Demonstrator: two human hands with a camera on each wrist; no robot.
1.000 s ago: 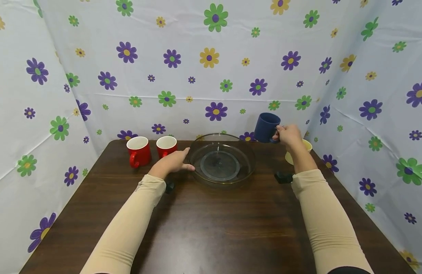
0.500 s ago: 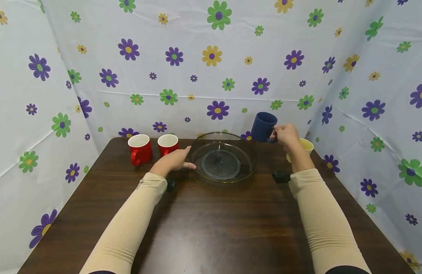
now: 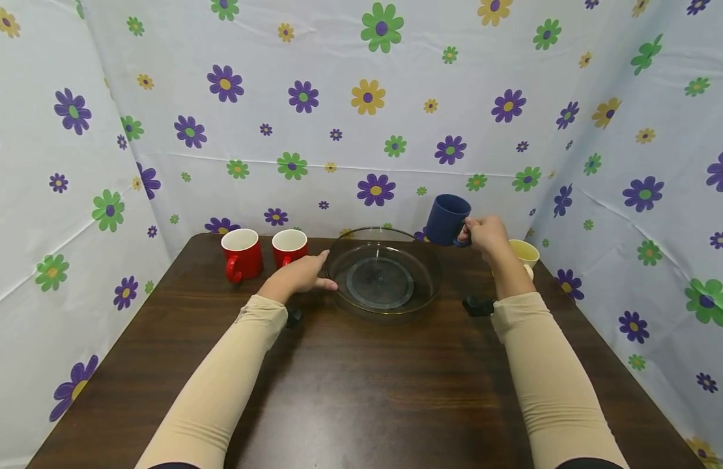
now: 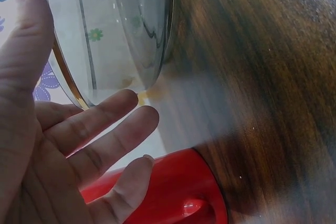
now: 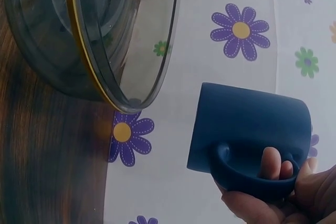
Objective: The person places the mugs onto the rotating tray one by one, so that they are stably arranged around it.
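There are two red mugs (image 3: pixel 244 255), one blue mug (image 3: pixel 446 221) and one yellow mug (image 3: pixel 523 250), which makes four mugs altogether, along with one round glass bowl (image 3: pixel 380 284), one brown desk (image 3: pixel 373 391), two hands (image 3: pixel 298 275), two beige sleeves (image 3: pixel 221 381), and two small black objects (image 3: pixel 476 306), one of them near each hand.

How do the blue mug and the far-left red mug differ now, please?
The blue mug is blue inside and out, while the far-left red mug is red outside and white inside. The blue mug is held by its handle in the right hand, raised off the table; the far-left red mug stands on the table. The blue mug tilts slightly, while the far-left red mug is upright. Both have a handle.
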